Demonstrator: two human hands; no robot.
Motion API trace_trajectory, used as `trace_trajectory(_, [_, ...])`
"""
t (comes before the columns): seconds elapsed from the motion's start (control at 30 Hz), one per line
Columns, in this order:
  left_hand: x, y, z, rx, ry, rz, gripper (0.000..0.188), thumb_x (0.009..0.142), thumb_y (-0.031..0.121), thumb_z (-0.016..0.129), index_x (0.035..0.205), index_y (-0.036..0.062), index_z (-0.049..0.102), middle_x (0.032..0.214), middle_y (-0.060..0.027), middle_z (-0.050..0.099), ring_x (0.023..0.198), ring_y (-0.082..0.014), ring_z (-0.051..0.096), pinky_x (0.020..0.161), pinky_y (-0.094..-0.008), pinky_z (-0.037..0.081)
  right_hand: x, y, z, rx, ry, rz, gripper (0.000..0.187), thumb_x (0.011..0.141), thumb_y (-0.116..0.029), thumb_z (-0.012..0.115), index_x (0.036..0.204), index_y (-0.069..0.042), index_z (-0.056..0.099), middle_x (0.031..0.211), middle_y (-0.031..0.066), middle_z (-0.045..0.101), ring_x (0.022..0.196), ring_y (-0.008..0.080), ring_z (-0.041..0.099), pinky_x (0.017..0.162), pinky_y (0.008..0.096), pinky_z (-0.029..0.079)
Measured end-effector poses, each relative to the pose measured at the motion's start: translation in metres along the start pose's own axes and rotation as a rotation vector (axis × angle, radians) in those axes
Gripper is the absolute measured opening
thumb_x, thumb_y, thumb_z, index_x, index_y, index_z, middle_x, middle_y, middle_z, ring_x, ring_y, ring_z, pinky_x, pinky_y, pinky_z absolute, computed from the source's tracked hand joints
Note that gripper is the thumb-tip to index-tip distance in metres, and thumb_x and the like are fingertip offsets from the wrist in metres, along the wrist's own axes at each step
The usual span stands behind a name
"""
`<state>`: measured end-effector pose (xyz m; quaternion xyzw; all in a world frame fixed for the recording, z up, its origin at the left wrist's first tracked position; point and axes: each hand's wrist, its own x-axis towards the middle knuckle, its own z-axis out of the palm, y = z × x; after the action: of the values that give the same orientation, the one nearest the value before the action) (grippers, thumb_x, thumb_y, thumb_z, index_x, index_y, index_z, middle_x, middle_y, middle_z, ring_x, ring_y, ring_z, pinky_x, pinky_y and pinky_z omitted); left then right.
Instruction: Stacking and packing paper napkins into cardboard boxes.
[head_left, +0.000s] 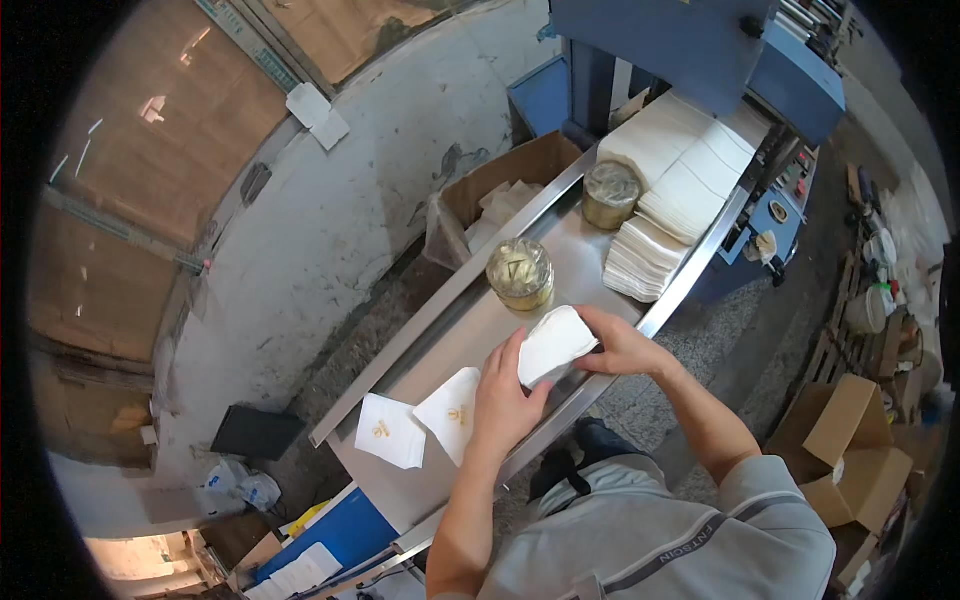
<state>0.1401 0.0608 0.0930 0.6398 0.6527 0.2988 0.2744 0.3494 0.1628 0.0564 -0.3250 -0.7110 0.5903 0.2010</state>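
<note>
Between my two hands, over the metal trough table, is a small stack of white paper napkins (556, 345). My left hand (507, 398) grips its near left side, and my right hand (622, 343) has its fingers curled round the right end. Just beyond the stack stands a round can-like weight (521, 273) wrapped in clear plastic. A similar wrapped weight (611, 194) sits farther up, against a long row of white napkins (655, 240) that lean on one another. Left of my left hand lie two white napkin pieces (390, 430) with small gold prints.
The metal table (400, 370) has raised side rims and runs up to a blue machine (660, 50). Behind its far rim stands a cardboard box (535, 170) with white paper inside. Open cartons (840, 450) are on the floor at the right. A blue panel (325, 530) adjoins the table's lower left end.
</note>
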Motion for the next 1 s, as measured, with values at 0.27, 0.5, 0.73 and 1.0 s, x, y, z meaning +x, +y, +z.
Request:
trace_trajectory(0.27, [0.009, 0.021, 0.009, 0.331, -0.028, 0.084, 0.102, 0.063, 0.032, 0.088, 0.142, -0.0034, 0.034, 0.127, -0.023, 0.053, 0.125, -0.037, 0.046, 0.111, -0.0568, 0.025, 0.0, 0.002, 0.001, -0.183, -0.004, -0.121, 0.093, 0.067, -0.01, 0.08, 0.147, -0.006, 0.034, 0.129, 0.0189, 0.056, 0.119, 0.0329, 0.056, 0.1, 0.0389, 0.045])
trace_trajectory(0.5, [0.033, 0.021, 0.022, 0.352, -0.071, 0.065, 0.086, 0.063, 0.029, 0.087, 0.132, -0.002, 0.046, 0.119, -0.0215, 0.058, 0.111, -0.0372, 0.055, 0.103, -0.0455, 0.04, 0.008, 0.007, 0.002, -0.287, -0.002, -0.217, 0.061, 0.07, -0.015, 0.08, 0.124, -0.002, 0.054, 0.117, 0.018, 0.06, 0.114, 0.0388, 0.055, 0.097, 0.0435, 0.045])
trace_trajectory(0.73, [0.034, -0.002, 0.011, -0.24, -0.055, -0.085, 0.048, 0.078, 0.014, 0.079, 0.116, -0.0032, 0.056, 0.109, -0.0172, 0.065, 0.095, -0.0269, 0.066, 0.085, -0.0378, 0.052, 0.003, 0.004, -0.02, 0.03, -0.024, 0.031, 0.055, 0.076, -0.02, 0.084, 0.12, 0.0, 0.058, 0.113, 0.0104, 0.065, 0.103, 0.0132, 0.06, 0.087, 0.0297, 0.049])
trace_trajectory(1.0, [0.022, -0.027, 0.028, -0.965, 0.133, -0.168, 0.045, 0.087, 0.002, 0.07, 0.124, -0.0034, 0.046, 0.117, -0.0109, 0.06, 0.109, -0.0175, 0.059, 0.093, -0.0307, 0.049, 0.011, 0.007, -0.007, 0.55, 0.022, 0.014, 0.074, 0.075, -0.004, 0.081, 0.139, -0.001, 0.044, 0.129, 0.0094, 0.059, 0.118, 0.0165, 0.056, 0.102, 0.0345, 0.045])
